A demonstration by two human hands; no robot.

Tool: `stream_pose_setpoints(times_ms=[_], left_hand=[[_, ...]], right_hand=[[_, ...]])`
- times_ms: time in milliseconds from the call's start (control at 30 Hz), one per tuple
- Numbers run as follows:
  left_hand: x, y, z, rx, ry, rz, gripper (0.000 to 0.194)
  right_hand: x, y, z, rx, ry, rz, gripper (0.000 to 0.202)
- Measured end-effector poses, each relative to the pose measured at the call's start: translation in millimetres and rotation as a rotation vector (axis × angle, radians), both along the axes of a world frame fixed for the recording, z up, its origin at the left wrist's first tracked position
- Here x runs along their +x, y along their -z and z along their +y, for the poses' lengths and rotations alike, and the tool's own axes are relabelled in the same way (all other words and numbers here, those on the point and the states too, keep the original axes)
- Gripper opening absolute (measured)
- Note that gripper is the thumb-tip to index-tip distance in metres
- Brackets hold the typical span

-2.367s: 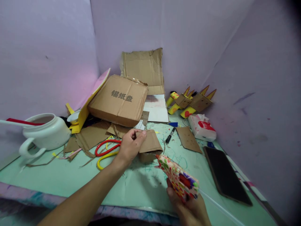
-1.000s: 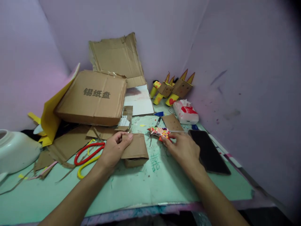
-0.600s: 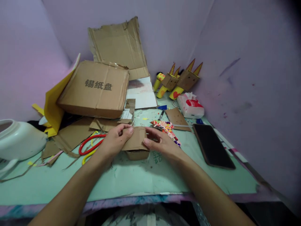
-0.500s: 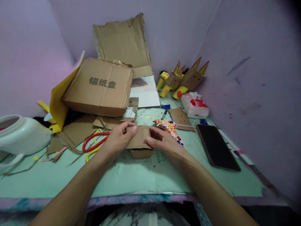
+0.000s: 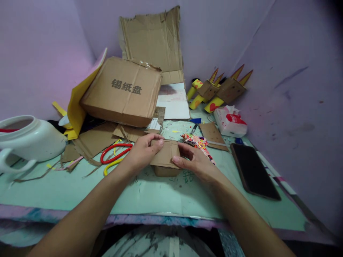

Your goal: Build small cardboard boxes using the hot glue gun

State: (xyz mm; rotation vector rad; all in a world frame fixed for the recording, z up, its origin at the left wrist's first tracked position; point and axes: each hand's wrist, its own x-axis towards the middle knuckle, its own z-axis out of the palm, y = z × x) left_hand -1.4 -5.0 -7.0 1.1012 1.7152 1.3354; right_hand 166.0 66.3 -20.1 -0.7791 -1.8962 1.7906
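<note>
A small brown cardboard box [image 5: 166,153] with a flat piece on top sits on the green table cover [image 5: 160,198] in front of me. My left hand [image 5: 146,150] grips its left side, the thumb on the upper left of the top piece. On the right side, my right hand [image 5: 191,157] holds it too, thumb pressed on the top near the right edge. Fingers of both hands are partly hidden behind the box. Scissors with a red and yellow handle [image 5: 109,152] lie left of my left hand, partly under the wrist.
A large cardboard box [image 5: 122,91] leans at the back left, near a white pot [image 5: 40,139]. To the right are a phone [image 5: 254,171], a tissue pack [image 5: 230,122], patterned paper [image 5: 199,143] and cardboard animal figures [image 5: 230,89].
The whole view has shifted, so the things at the back appear farther right. Both hands still hold the small box, with their grip nearly the same.
</note>
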Motion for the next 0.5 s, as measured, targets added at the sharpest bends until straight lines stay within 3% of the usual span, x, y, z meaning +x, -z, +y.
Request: stream_pose_setpoints(times_ms=[333,500], left_hand=[[-0.3,-3.2,-0.3,-0.002,-0.008,0.076,0.025],[0.4,-4.0,-0.4,-0.003,0.005,0.087,0.026]], right_hand=[[-3.3,-8.3,-1.7,-0.12,0.037,-0.012,0.048],[-4.1,-9.1,-4.4,-0.104,0.08,-0.01,0.043]])
